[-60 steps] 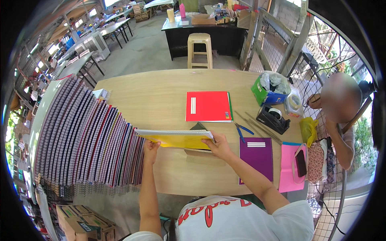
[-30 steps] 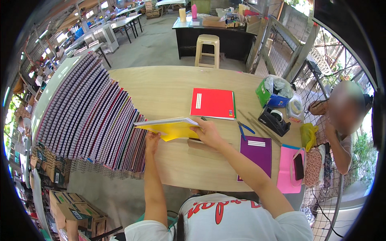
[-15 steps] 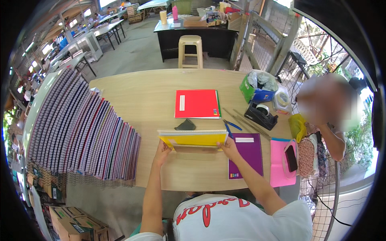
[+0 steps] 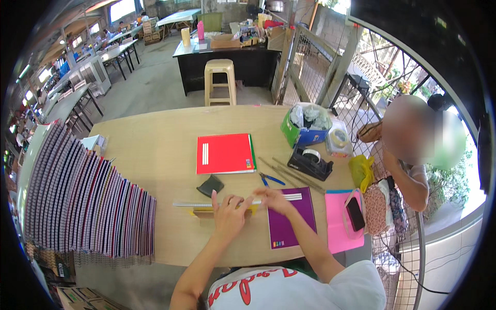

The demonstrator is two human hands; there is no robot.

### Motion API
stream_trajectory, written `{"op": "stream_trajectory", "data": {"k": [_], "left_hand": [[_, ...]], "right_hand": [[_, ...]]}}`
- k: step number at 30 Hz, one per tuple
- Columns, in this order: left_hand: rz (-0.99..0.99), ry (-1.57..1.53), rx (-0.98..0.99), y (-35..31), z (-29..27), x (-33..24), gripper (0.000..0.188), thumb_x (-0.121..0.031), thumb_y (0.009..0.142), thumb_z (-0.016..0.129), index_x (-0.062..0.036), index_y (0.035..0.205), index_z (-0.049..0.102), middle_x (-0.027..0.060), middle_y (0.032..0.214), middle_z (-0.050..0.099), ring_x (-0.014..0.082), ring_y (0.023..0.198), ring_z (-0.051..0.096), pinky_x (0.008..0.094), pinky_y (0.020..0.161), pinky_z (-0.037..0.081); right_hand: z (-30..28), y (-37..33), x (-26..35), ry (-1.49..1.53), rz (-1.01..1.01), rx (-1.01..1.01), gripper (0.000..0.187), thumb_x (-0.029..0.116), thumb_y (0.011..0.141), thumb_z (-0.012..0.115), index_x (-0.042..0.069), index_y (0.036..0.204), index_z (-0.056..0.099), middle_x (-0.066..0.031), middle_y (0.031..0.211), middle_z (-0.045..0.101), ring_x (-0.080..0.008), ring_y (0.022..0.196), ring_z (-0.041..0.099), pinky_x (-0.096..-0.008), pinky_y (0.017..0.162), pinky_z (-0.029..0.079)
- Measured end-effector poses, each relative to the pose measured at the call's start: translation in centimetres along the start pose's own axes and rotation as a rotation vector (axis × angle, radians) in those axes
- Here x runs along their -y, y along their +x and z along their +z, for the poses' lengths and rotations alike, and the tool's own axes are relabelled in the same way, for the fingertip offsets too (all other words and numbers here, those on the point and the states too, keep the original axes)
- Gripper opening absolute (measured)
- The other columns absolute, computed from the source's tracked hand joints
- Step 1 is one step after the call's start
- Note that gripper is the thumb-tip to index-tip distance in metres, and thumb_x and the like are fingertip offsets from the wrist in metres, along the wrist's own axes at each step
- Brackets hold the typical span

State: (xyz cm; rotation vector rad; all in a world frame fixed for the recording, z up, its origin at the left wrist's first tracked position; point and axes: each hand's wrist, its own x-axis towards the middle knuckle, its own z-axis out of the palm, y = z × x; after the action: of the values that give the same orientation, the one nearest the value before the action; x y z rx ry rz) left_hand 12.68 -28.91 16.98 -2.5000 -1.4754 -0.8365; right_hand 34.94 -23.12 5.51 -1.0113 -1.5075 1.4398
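A yellow spiral notebook [image 4: 253, 208] stands on edge in front of me, seen from above as a thin strip with its pale coil-bound edge [image 4: 187, 204] uppermost. Against its near side is a brown strip or block [image 4: 204, 214], partly covered by my arm. My left hand [image 4: 230, 213] lies across the bound edge, open, its fingers spread. Close to those fingertips, over the right end of the edge, my right hand [image 4: 274, 201] has its fingers bent together; anything between them is too small to make out. Beneath the right forearm lies a purple notebook [image 4: 292, 222].
Tall stacks of spiral notebooks [image 4: 88, 196] fill the left. Beyond my hands are a red notebook [image 4: 225, 154], dark pad [image 4: 211, 185], blue-handled pliers [image 4: 272, 180], loose metal coils [image 4: 299, 175] and tape dispenser [image 4: 310, 163]. A phone [image 4: 355, 214] rests on a pink folder [image 4: 338, 227]. Another person sits right.
The yellow notebook, earlier gripped at both ends and tilted, now stands upright lower down. Both hands have moved to its bound edge, close together. The whole view has shifted slightly.
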Motion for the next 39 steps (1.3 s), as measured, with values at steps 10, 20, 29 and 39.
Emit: {"op": "stream_trajectory", "data": {"k": [10,20,29,39], "left_hand": [[-0.178,-0.03,-0.079,3.6,2.2,-4.1,0.032,-0.028,0.076,0.067,-0.012,0.102,0.061,0.004,0.09,0.06,0.0224,0.087,0.054,0.0399,0.083,0.034],[-0.161,-0.39,-0.044,3.5,1.0,-2.7,0.03,-0.019,0.074,0.07,-0.0117,0.101,0.059,0.0025,0.09,0.058,0.0209,0.086,0.056,0.0416,0.083,0.033],[-0.126,-0.319,-0.061,1.0,0.0,-3.1,0.017,-0.01,0.074,0.07,-0.0143,0.088,0.062,0.0006,0.082,0.059,0.0198,0.082,0.057,0.0377,0.08,0.034],[-0.092,-0.356,-0.093,0.6,-0.6,-3.0,0.016,-0.012,0.072,0.073,-0.013,0.084,0.062,0.0009,0.077,0.06,0.0214,0.076,0.057,0.0369,0.073,0.036]], "right_hand": [[-7.3,12.0,-2.2,-1.366,0.002,-0.57,0.029,0.019,0.083,0.066,0.005,0.108,0.06,-0.0164,0.095,0.062,-0.0304,0.098,0.059,-0.0395,0.083,0.049],[-5.3,-0.8,11.5,-0.497,-0.261,0.006,0.027,-0.002,0.082,0.064,0.008,0.106,0.07,-0.0096,0.081,0.065,-0.0204,0.071,0.062,-0.0309,0.063,0.048],[-0.6,-3.0,13.7,-0.487,-0.297,0.025,0.022,-0.004,0.077,0.069,0.006,0.096,0.072,-0.0075,0.082,0.066,-0.0193,0.079,0.064,-0.0298,0.066,0.051],[0.2,-4.1,13.8,-0.475,-0.343,0.148,0.021,-0.006,0.076,0.066,0.004,0.095,0.067,-0.007,0.089,0.065,-0.0195,0.078,0.061,-0.0316,0.064,0.049]]}}
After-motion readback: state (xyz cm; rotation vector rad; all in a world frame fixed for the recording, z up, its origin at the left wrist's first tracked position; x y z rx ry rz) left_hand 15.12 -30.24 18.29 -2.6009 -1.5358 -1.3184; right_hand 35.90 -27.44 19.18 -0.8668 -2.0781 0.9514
